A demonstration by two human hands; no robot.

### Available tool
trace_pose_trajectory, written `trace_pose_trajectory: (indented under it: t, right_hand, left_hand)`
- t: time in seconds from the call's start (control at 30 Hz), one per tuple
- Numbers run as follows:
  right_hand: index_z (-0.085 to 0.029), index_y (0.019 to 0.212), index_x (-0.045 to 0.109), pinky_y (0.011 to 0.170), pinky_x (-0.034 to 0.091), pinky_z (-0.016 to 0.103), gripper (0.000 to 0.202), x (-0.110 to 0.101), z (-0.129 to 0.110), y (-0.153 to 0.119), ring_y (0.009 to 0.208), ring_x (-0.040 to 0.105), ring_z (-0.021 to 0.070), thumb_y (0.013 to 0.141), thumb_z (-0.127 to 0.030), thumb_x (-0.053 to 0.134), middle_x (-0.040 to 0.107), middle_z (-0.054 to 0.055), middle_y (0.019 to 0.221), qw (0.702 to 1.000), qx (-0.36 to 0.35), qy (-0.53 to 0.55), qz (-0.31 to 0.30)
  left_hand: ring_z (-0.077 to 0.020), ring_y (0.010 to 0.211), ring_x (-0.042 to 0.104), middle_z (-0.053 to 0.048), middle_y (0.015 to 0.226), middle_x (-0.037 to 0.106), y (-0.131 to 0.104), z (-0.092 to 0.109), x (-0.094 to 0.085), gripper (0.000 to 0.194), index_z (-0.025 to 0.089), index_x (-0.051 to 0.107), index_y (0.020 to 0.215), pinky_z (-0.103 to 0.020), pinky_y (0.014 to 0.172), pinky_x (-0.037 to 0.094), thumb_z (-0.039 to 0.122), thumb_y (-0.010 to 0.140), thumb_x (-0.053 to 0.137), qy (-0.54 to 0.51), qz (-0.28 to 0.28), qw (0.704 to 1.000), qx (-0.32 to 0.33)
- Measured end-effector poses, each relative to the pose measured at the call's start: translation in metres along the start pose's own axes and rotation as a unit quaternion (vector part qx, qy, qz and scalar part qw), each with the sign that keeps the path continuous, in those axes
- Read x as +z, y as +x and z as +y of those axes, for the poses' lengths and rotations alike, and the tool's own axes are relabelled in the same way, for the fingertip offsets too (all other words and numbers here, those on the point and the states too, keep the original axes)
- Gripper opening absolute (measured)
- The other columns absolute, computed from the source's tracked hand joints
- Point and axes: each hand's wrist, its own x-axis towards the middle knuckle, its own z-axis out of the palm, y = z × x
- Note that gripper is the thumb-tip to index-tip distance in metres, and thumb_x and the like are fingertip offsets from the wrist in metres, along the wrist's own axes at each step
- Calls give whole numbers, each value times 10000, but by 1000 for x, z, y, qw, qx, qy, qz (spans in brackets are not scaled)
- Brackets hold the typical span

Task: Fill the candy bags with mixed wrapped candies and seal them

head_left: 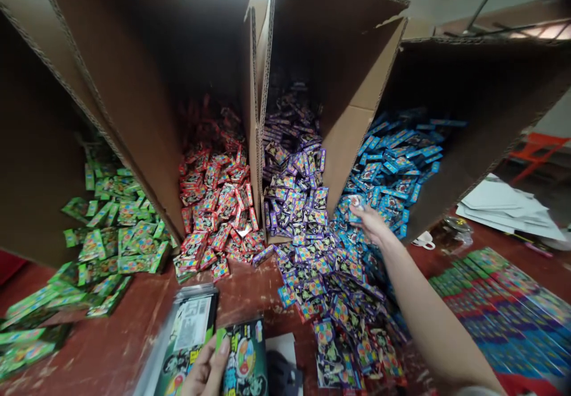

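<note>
In the head view my left hand (207, 367) is at the bottom centre, thumb and fingers closed on a dark printed pouch (245, 357) with colourful circles on it. Beside and partly under that hand lies a stack of similar plastic pouches (191, 319). My right hand (370, 222) reaches out to the mouth of the right carton, its fingers pinched on a small blue packet (354, 201) at the pile's front edge. Around it are many blue packets (392, 161). Purple packets (307, 206) lie just to its left and spill forward over the table.
Tall cardboard cartons (352, 116) stand open along the back. Red packets (218, 188) and green packets (134, 229) spill from those further left. At right are rows of coloured packs (504, 319), white papers (508, 206), and a white cup (423, 240) on the red table (129, 336).
</note>
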Motion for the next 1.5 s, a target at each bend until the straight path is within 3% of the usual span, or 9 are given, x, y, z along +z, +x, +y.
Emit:
trace_pose_trajectory:
  t: [0.17, 0.3, 0.37, 0.57, 0.77, 0.9, 1.0, 1.13, 1.5]
  right_hand:
    - [-223, 839, 558, 421, 454, 257, 357, 2, 20, -99, 582, 617, 186, 647, -486, 702, 615, 0, 700, 979, -32, 52, -193]
    - [-218, 716, 567, 430, 426, 263, 385, 16, 25, -137, 490, 529, 157, 520, -446, 806, 553, -25, 553, 995, -94, -8, -43]
    - [-210, 735, 582, 487, 456, 278, 358, 31, 18, -144, 534, 545, 165, 559, -440, 792, 582, -8, 591, 994, -101, 38, -22]
    - [-223, 1121, 555, 719, 499, 278, 381, 90, -33, -165, 793, 606, 152, 795, -412, 609, 636, 51, 1017, 926, -124, 224, -278]
    - [-201, 968, 596, 519, 431, 209, 254, 115, -70, -169, 586, 511, 94, 755, -318, 668, 567, -24, 704, 829, -241, 122, -489]
    - [-218, 1020, 660, 551, 454, 215, 240, 122, -69, -178, 628, 548, 97, 788, -271, 632, 636, -4, 796, 754, -300, 52, -582]
    - [-242, 1156, 600, 689, 516, 268, 396, 128, -52, -192, 778, 623, 134, 766, -271, 659, 678, 15, 935, 796, -250, 92, -544]
    - [-245, 1048, 669, 865, 504, 369, 298, 132, -26, -207, 970, 638, 197, 759, -316, 667, 684, 45, 1067, 853, -168, 137, -474]
    - [-253, 1019, 697, 734, 500, 279, 238, 125, -25, -207, 838, 629, 157, 798, -317, 636, 677, 37, 933, 868, -199, 146, -430]
  left_hand:
    - [-230, 799, 672, -53, 888, 723, -3, -2, 16, 465, 175, 597, 1028, -307, 710, 527, 476, 689, 701, -4, -59, 996, 63]
    - [-201, 820, 647, -70, 906, 693, -14, -2, 24, 354, 156, 565, 993, -280, 716, 498, 438, 786, 616, 10, -102, 990, 94]
    - [-179, 781, 629, -58, 868, 679, -22, -1, 24, 318, 157, 562, 962, -264, 703, 484, 432, 806, 591, 24, -102, 989, 105]
    - [-147, 734, 555, -19, 782, 611, -43, -2, 22, 278, 160, 564, 880, -238, 700, 444, 427, 805, 584, 64, -83, 983, 153]
    - [-132, 683, 526, 2, 738, 567, -53, -7, 22, 244, 166, 537, 869, -232, 657, 430, 405, 826, 566, 89, -92, 977, 168]
    - [-146, 712, 562, -26, 805, 611, -53, -15, 17, 261, 168, 513, 966, -262, 681, 455, 396, 844, 548, 53, -109, 981, 149]
    - [-138, 706, 569, -24, 823, 622, -51, -22, 10, 231, 176, 497, 962, -258, 679, 460, 378, 858, 534, 29, -81, 984, 157]
    - [-126, 710, 576, -11, 822, 629, -50, -26, 6, 192, 182, 500, 972, -241, 683, 459, 344, 873, 525, 27, -89, 981, 170]
    - [-142, 793, 615, -24, 885, 664, -50, -29, 12, 190, 192, 480, 991, -250, 731, 470, 332, 872, 528, 5, -106, 979, 173]
